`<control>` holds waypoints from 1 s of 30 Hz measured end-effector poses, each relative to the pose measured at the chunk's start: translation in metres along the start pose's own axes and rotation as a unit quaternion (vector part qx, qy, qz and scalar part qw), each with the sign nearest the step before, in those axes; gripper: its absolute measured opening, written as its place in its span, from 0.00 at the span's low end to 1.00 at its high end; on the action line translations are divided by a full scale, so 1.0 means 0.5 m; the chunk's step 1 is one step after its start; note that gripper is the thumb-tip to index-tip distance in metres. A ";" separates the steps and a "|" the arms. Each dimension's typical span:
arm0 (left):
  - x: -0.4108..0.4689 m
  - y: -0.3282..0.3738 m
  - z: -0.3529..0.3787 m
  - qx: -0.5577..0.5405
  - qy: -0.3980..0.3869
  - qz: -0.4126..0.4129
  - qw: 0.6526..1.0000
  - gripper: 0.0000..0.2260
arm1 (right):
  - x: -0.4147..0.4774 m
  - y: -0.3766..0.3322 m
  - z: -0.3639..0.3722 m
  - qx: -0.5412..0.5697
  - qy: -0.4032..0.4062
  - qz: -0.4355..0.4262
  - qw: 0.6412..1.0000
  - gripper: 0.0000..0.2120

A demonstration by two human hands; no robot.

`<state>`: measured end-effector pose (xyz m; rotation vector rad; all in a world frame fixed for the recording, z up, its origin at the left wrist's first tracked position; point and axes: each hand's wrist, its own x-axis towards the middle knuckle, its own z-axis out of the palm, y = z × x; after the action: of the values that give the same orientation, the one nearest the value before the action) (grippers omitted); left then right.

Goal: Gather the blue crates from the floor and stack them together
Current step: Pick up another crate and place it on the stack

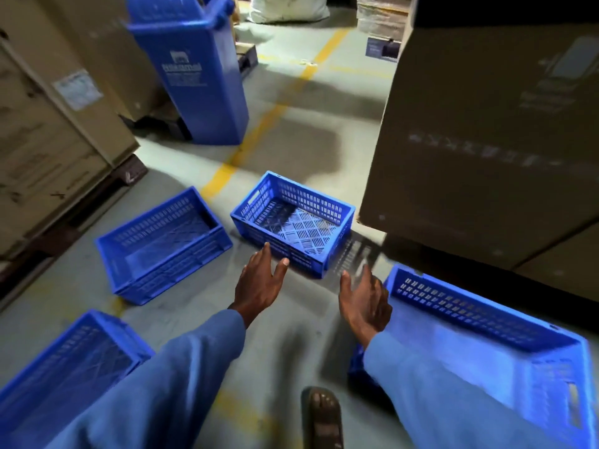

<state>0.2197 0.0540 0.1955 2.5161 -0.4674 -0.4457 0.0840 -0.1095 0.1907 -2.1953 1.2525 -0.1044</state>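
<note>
Four blue crates (pixel 293 223) (pixel 163 244) (pixel 69 361) (pixel 486 338), one blue bin (pixel 194 72), two hands (pixel 259 283) (pixel 364 303), one foot (pixel 322 413).

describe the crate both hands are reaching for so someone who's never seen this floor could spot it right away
Find the huge cardboard box on the right; at its lower left corner, by the yellow floor line, sits the middle blue crate. The left hand and right hand hover open just short of it. Unlike the other three crates, it is brightly lit, showing its slotted base.

Dim, uneven light here, with the brightest patch on the floor (pixel 291 131) and soft shadows pooling across it. Edges bow with wide-angle distortion, and the right hand (pixel 364 306) is smeared by motion blur.
</note>
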 end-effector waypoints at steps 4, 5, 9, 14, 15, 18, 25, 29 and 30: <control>0.092 -0.018 -0.037 0.020 -0.022 0.009 1.000 0.33 | 0.063 -0.076 0.035 0.011 -0.003 0.028 1.000 0.28; 0.124 -0.022 -0.043 0.018 -0.031 0.014 0.999 0.34 | 0.086 -0.095 0.043 0.017 0.000 0.035 0.999 0.28; 0.260 -0.032 -0.060 0.005 -0.041 0.019 0.999 0.35 | 0.185 -0.153 0.085 0.037 0.001 0.038 0.999 0.28; 0.373 -0.046 -0.067 -0.005 -0.057 0.012 0.998 0.34 | 0.293 -0.182 0.136 0.026 0.006 0.068 0.997 0.26; 0.396 -0.056 -0.070 -0.008 -0.063 0.009 0.998 0.34 | 0.309 -0.187 0.145 0.024 0.006 0.074 0.997 0.27; 0.466 -0.090 -0.069 -0.018 -0.081 -0.009 0.997 0.36 | 0.351 -0.195 0.175 0.005 0.010 0.098 0.995 0.25; 0.702 -0.187 -0.014 0.015 -0.116 0.054 0.992 0.40 | 0.508 -0.196 0.339 -0.005 0.048 0.162 0.986 0.25; 0.881 -0.292 0.069 0.073 -0.111 0.103 0.986 0.32 | 0.628 -0.169 0.509 0.002 0.088 0.194 0.977 0.23; 0.928 -0.325 0.093 0.088 -0.112 0.112 0.983 0.32 | 0.654 -0.156 0.555 -0.002 0.094 0.204 0.974 0.23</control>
<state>0.6500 -0.0287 -0.0322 2.5502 -0.9026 -0.6258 0.4204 -0.2154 -0.0654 -1.9197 1.7845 -0.1470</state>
